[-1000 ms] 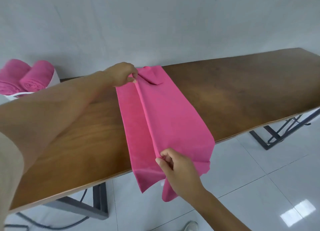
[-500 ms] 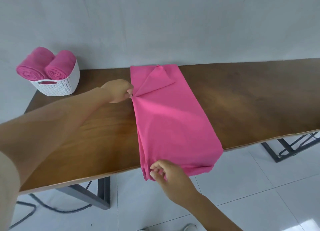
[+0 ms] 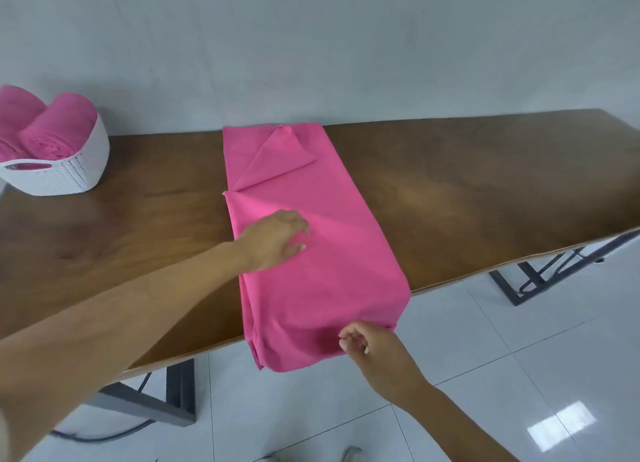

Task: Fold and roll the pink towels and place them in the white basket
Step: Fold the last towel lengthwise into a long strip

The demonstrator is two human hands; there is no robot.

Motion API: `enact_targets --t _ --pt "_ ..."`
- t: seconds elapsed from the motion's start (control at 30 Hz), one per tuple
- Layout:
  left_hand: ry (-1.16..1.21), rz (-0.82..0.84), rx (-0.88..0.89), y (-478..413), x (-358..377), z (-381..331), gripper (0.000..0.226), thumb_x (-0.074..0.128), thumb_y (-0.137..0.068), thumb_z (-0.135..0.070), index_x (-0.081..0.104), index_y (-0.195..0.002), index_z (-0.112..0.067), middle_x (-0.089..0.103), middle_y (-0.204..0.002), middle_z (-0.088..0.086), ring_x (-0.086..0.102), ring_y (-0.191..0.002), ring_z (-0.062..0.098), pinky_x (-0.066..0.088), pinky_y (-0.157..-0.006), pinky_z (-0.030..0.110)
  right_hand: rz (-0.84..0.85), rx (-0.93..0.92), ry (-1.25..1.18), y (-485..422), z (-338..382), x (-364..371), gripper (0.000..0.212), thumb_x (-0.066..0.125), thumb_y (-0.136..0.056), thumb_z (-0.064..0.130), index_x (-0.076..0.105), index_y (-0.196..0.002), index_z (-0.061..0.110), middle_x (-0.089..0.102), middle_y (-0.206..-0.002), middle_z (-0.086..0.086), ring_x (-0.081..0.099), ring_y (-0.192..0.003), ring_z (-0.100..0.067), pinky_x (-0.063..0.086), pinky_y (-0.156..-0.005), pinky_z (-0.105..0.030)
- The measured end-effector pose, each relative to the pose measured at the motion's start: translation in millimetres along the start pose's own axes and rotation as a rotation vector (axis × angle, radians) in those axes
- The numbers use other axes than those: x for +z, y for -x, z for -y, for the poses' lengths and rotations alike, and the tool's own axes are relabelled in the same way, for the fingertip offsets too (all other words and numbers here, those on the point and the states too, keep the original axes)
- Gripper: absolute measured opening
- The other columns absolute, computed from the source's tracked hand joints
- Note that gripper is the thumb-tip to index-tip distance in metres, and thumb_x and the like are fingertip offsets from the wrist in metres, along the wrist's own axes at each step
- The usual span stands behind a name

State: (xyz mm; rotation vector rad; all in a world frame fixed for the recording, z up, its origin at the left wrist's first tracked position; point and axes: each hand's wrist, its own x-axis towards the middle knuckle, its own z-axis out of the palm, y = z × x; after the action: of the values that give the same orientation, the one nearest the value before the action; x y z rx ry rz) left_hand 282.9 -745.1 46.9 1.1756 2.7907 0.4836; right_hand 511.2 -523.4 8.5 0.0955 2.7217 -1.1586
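The left hand's (image 3: 273, 243) fingers lie relaxed and lightly spread, pressing on the left-middle of the pink towel (image 3: 332, 264). The right hand's (image 3: 377, 354) curled fingers pinch its near hem, which hangs over the near edge of the wooden table (image 3: 485, 184). The folded towel runs near to far. At far left, the white basket (image 3: 69, 177) holds rolled towels (image 3: 52, 129).

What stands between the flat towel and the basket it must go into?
Nothing visible. Bare table lies between the towel and the basket at the far left. The left hand rests on the towel itself, not across that path. Two rolls already sit in the basket.
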Motion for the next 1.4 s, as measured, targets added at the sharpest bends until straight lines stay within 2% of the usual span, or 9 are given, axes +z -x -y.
enact_targets --t 0.2,0.33,0.43,0.57,0.73,0.87,1.0,1.17,1.4 --pt "0.096 -0.109 -0.039 -10 62 -67 0.053 0.057 -0.097 -0.045 0.055 -0.142 -0.017 0.047 -0.149 0.01 0.044 -0.137 0.029 0.034 -0.117 0.04 -0.06 0.181 0.077 5 -67 -32 0.016 0.058 -0.099 0.027 0.063 -0.084 0.031 0.067 -0.082 0.013 0.061 -0.075 -0.006 0.049 -0.07 -0.022" --pt "0.051 -0.116 -0.121 -10 93 -92 0.069 0.032 -0.093 -0.063 0.05 -0.147 -0.024 0.04 -0.156 0.005 0.031 -0.148 0.028 0.024 -0.123 0.044 -0.049 0.284 0.171 -6 -105 -49 0.006 0.055 -0.1 0.031 0.06 -0.103 0.029 0.066 -0.097 0.015 0.06 -0.086 -0.002 0.048 -0.071 -0.019" --pt "0.031 -0.171 -0.16 -10 98 -93 0.061 0.037 -0.096 -0.062 0.05 -0.145 -0.028 0.04 -0.156 -0.001 0.029 -0.148 0.022 0.024 -0.123 0.042 -0.08 0.304 0.025 -22 -116 -53 0.02 0.061 -0.098 0.033 0.056 -0.117 0.03 0.063 -0.104 0.012 0.061 -0.09 -0.003 0.043 -0.07 -0.017" --pt "0.037 -0.208 -0.186 -10 99 -97 0.055 0.042 -0.096 -0.058 0.053 -0.142 -0.029 0.044 -0.153 -0.005 0.032 -0.147 0.017 0.026 -0.122 0.039 -0.095 0.318 -0.214 -49 -120 -51 0.009 0.071 -0.091 0.031 0.068 -0.099 0.027 0.063 -0.111 0.011 0.065 -0.093 -0.009 0.041 -0.071 -0.014" --pt "0.022 -0.228 -0.213 -11 98 -99 0.052 0.044 -0.096 -0.054 0.057 -0.138 -0.027 0.047 -0.151 -0.006 0.035 -0.145 0.015 0.029 -0.121 0.042 -0.036 0.355 -0.224 -64 -131 -38 0.005 0.071 -0.086 0.02 0.074 -0.083 0.017 0.069 -0.09 0.006 0.062 -0.08 -0.009 0.038 -0.063 -0.015" --pt "0.025 -0.233 -0.223 -12 99 -99 0.051 0.045 -0.096 -0.053 0.056 -0.139 -0.028 0.047 -0.152 -0.008 0.034 -0.146 0.014 0.03 -0.121 0.042 0.079 0.473 -0.168 -64 -139 -30 0.03 0.066 -0.077 0.011 0.047 -0.054 0.015 0.042 -0.049 0.006 0.035 -0.052 -0.015 0.024 -0.053 -0.03" --pt "0.021 -0.229 -0.234 -11 98 -100 0.05 0.045 -0.096 -0.053 0.055 -0.139 -0.029 0.045 -0.153 -0.01 0.033 -0.146 0.012 0.027 -0.122 0.038 0.124 0.586 -0.298 -56 -154 -24 0.028 0.069 -0.077 0.005 0.06 -0.052 0.013 0.059 -0.053 -0.002 0.049 -0.049 -0.016 0.038 -0.056 -0.025" --pt "0.02 -0.22 -0.242 -11 98 -102 0.05 0.044 -0.097 -0.053 0.055 -0.139 -0.03 0.043 -0.154 -0.012 0.031 -0.147 0.01 0.023 -0.122 0.035 0.107 0.619 -0.554 -35 -177 -8 0.014 0.072 -0.074 -0.008 0.074 -0.065 0.002 0.066 -0.063 -0.014 0.055 -0.059 -0.023 0.05 -0.071 -0.035" --pt "0.007 -0.205 -0.254 -11 95 -104 0.049 0.044 -0.097 -0.051 0.054 -0.14 -0.029 0.043 -0.154 -0.011 0.031 -0.147 0.01 0.022 -0.123 0.035 0.03 0.559 -0.55 -23 -185 3 0.011 0.081 -0.077 0.008 0.077 -0.067 0.011 0.064 -0.056 -0.003 0.05 -0.05 -0.012 0.043 -0.056 -0.022"
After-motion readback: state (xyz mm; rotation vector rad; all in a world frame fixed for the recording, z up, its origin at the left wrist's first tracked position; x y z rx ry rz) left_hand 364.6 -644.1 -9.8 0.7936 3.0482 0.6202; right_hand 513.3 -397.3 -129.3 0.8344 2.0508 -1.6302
